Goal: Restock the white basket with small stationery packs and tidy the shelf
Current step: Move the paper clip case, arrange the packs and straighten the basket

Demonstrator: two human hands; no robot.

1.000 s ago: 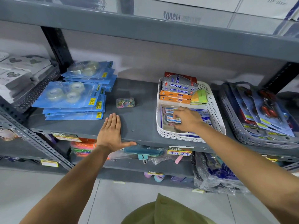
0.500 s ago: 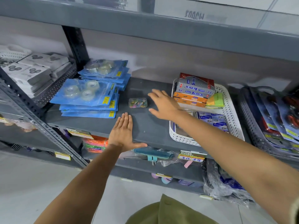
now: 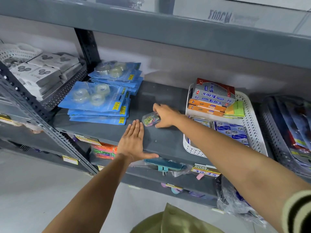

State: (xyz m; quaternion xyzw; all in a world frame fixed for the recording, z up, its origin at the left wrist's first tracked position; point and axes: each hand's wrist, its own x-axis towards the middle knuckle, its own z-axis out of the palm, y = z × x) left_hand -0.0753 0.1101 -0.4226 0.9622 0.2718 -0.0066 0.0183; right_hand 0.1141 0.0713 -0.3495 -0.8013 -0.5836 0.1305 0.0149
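Note:
A small clear box of coloured paper clips (image 3: pixel 150 119) lies on the grey shelf (image 3: pixel 161 135), and my right hand (image 3: pixel 165 115) closes around its right end. My left hand (image 3: pixel 133 142) rests flat and open on the shelf's front edge, fingertips just short of the box. To the right stands the white basket (image 3: pixel 252 125); it holds stacked Softek boxes (image 3: pixel 212 96), sticky notes (image 3: pixel 236 109) and small blue-and-white packs (image 3: pixel 231 132). My right forearm crosses over the basket's front left corner.
Blue blister packs of clear tape (image 3: pixel 99 101) are stacked at the shelf's left. A grey basket of scissors packs (image 3: pixel 289 132) stands at far right. White boxes (image 3: pixel 42 69) fill the neighbouring bay. Another shelf runs close overhead, and price tags hang along the front edge.
My right hand left the white basket, crossed leftward over the shelf and closed on the paper clip box, which has shifted toward the front. My left hand stayed flat.

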